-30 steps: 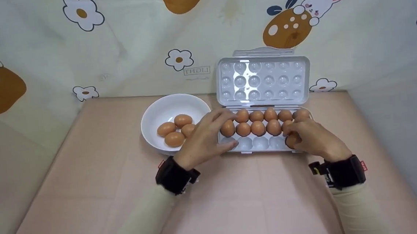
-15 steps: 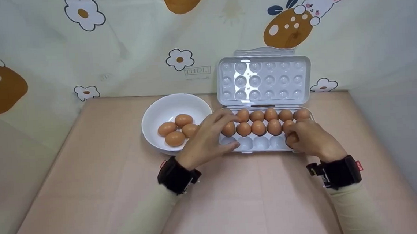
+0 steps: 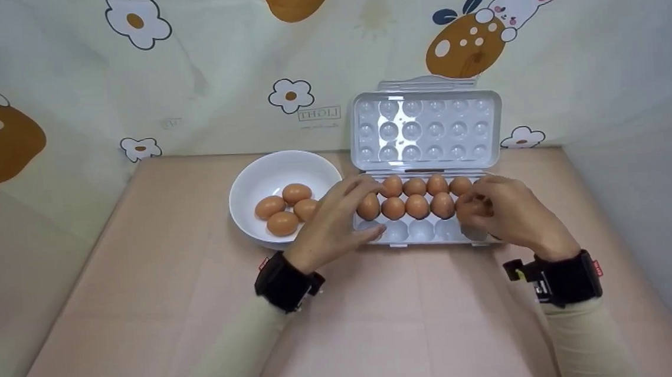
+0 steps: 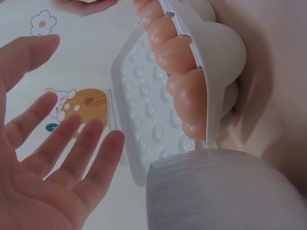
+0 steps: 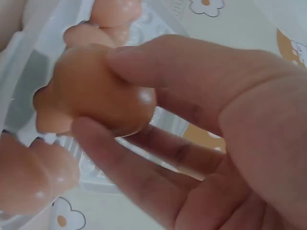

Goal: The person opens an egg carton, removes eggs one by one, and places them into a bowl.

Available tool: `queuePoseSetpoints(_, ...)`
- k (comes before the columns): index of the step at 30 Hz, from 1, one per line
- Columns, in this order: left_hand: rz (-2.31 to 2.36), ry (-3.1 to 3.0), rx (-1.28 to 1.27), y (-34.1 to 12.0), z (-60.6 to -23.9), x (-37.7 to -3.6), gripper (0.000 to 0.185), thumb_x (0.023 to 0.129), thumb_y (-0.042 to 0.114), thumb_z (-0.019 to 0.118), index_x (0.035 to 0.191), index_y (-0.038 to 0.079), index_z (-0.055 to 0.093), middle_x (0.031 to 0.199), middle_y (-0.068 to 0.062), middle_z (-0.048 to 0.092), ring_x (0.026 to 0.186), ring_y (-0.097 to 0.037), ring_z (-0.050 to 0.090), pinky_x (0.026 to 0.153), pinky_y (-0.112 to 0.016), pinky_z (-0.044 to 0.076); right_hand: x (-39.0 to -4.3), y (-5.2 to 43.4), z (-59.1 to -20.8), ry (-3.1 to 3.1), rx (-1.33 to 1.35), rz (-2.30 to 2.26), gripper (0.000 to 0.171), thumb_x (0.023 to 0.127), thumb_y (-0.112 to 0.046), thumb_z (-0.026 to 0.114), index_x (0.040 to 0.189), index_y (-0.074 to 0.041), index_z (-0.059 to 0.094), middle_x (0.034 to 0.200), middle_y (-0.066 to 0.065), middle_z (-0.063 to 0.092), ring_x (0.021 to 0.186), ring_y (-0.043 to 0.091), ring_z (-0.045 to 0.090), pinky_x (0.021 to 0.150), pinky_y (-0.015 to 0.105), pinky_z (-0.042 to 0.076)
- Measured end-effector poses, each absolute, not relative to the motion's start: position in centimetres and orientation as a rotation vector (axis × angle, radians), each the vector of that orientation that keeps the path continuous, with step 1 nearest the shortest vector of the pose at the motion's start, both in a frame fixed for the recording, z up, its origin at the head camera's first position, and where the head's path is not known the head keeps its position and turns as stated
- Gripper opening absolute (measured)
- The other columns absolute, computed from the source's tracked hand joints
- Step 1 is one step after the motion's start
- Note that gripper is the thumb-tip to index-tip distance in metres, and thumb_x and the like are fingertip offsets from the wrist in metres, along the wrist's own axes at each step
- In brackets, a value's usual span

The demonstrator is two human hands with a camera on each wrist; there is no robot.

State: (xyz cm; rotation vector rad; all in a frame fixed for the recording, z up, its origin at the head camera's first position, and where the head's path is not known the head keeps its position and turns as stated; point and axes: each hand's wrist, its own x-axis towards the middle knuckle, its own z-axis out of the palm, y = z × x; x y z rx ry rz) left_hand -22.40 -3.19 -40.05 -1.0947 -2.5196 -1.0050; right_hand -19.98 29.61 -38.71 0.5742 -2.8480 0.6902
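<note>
In the right wrist view, my right hand (image 5: 249, 120) pinches a brown egg (image 5: 98, 91) between thumb and fingertips, raised over the right end of the egg box. The head view shows this right hand (image 3: 512, 214) covering the box's right-end eggs. My left hand (image 3: 330, 227) is at the left end of the box, fingers spread and holding nothing; its palm (image 4: 43, 191) faces the left wrist camera. The egg box (image 3: 399, 244) is plastic with its lid (image 3: 426, 129) raised; brown eggs (image 3: 417, 206) fill most of the two back rows, and bare cups (image 3: 420, 230) show in front.
Left of the box stands a white bowl (image 3: 247, 186) with several brown eggs (image 3: 282, 223), partly behind my left hand. A pinkish cloth (image 3: 346, 330) covers the table. Behind the raised lid hangs a printed backdrop (image 3: 215, 72).
The egg at the front right of the box has come up out of its cup in my right hand, which has shifted slightly right. My left hand has stayed nearly still.
</note>
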Motion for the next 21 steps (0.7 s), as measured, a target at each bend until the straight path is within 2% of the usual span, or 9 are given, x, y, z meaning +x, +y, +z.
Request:
queuePoseSetpoints(4, -1.009, -2.471, -1.101, -3.2, -40.1, -22.5, 0.055, 0.088, 0.018, 0.088, 0.137, 0.012, 0.064, 0.138, -0.004, 0.060, 0.130, -0.020, 0.057, 0.114, -0.031, 0.046, -20.0, 28.6, -38.4, -2.717, 0.573, 0.788, 0.027, 0.083, 0.002, 0.086, 0.108, -0.004, 0.078, 0.099, 0.007, 0.072, 0.088, 0.019, 0.067, 0.077, 0.040, 0.063)
queuePoseSetpoints(11, -1.041, -2.466, -1.086, -3.1, -40.0, -22.4, 0.061, 0.088, 0.021, 0.088, 0.142, 0.012, 0.062, 0.138, -0.003, 0.060, 0.128, -0.017, 0.058, 0.111, -0.027, 0.048, -19.9, 25.6, -38.8, -2.526, 0.584, 1.200, 0.035, 0.085, 0.001, 0.087, 0.119, -0.004, 0.076, 0.116, 0.008, 0.075, 0.098, 0.023, 0.075, 0.079, 0.021, 0.061)
queuePoseSetpoints(15, -1.059, -2.458, -1.090, -2.9, -39.8, -22.3, 0.061, 0.088, 0.024, 0.089, 0.142, 0.013, 0.061, 0.138, -0.002, 0.061, 0.127, -0.015, 0.058, 0.110, -0.025, 0.048, -19.7, 24.0, -39.2, -2.426, 0.628, 1.389, 0.035, 0.088, -0.004, 0.086, 0.122, -0.002, 0.074, 0.120, 0.010, 0.075, 0.104, 0.025, 0.077, 0.083, 0.025, 0.061)
queuePoseSetpoints(21, -1.100, -2.382, -1.149, -2.7, -39.8, -22.2, 0.059, 0.087, 0.021, 0.090, 0.138, 0.012, 0.062, 0.137, -0.003, 0.061, 0.125, -0.014, 0.058, 0.107, -0.023, 0.050, -18.9, 22.3, -39.8, -2.399, 0.636, 1.607, 0.036, 0.093, -0.003, 0.081, 0.127, -0.002, 0.070, 0.130, 0.009, 0.068, 0.116, 0.025, 0.070, 0.097, 0.027, 0.058)
